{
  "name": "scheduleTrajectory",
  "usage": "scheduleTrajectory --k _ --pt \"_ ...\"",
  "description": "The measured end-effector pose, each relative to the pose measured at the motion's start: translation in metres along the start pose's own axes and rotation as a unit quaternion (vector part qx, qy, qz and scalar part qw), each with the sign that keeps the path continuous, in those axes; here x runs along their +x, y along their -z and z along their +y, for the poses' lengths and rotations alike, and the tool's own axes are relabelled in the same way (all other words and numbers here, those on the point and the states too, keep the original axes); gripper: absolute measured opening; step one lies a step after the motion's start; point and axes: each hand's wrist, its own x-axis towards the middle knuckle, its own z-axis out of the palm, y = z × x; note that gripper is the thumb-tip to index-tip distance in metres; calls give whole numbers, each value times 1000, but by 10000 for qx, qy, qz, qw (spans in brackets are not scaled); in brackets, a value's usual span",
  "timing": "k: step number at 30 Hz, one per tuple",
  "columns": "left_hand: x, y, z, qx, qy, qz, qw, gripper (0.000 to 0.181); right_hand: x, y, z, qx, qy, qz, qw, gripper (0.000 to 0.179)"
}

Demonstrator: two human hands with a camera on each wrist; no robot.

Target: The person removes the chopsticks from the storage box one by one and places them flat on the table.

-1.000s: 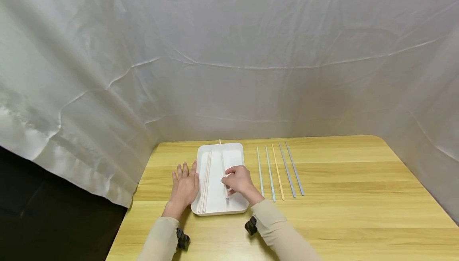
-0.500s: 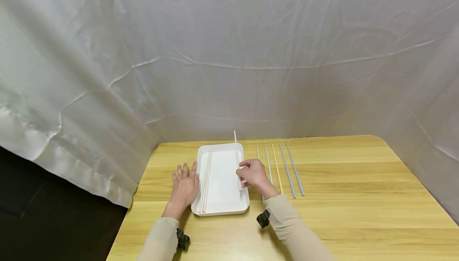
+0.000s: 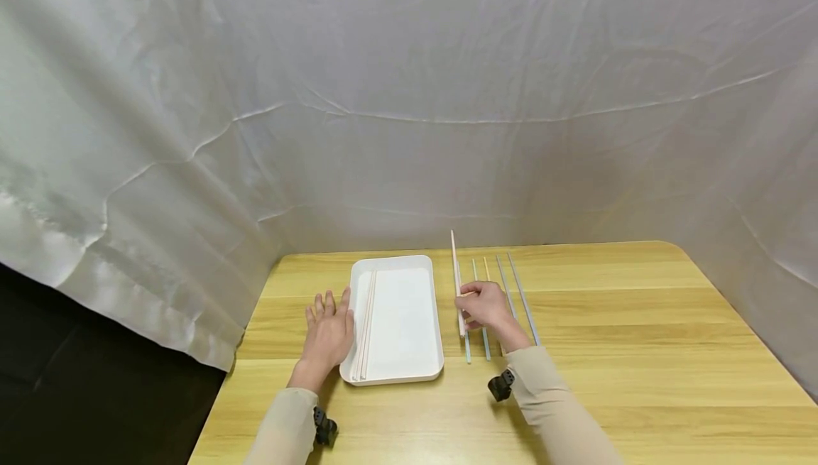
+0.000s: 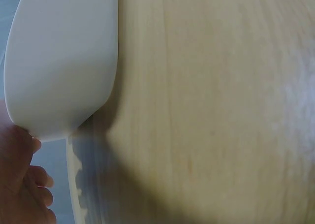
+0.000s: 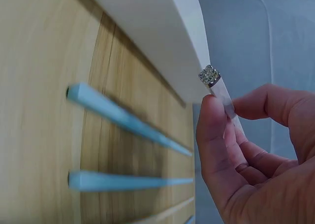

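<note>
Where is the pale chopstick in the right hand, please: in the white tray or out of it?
Out: the head view shows the pale chopstick pinched by the right hand to the right of the white tray.

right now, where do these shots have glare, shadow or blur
Head view: pale sheen on the table near the bottom. Left wrist: whitish glare along the right edge, dark shadow beside the tray and left hand. Right wrist: near ends of two light blue chopsticks look blurred, while the glittery end of the pale chopstick in the right hand looks crisper.
</note>
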Motion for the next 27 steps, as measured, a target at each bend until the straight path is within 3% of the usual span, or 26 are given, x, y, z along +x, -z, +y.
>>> scheduleTrajectory --k 27 --pt "1 0 -1 45 7 -33 10000 57 -2 78 31 -426 -202 194 9987 46"
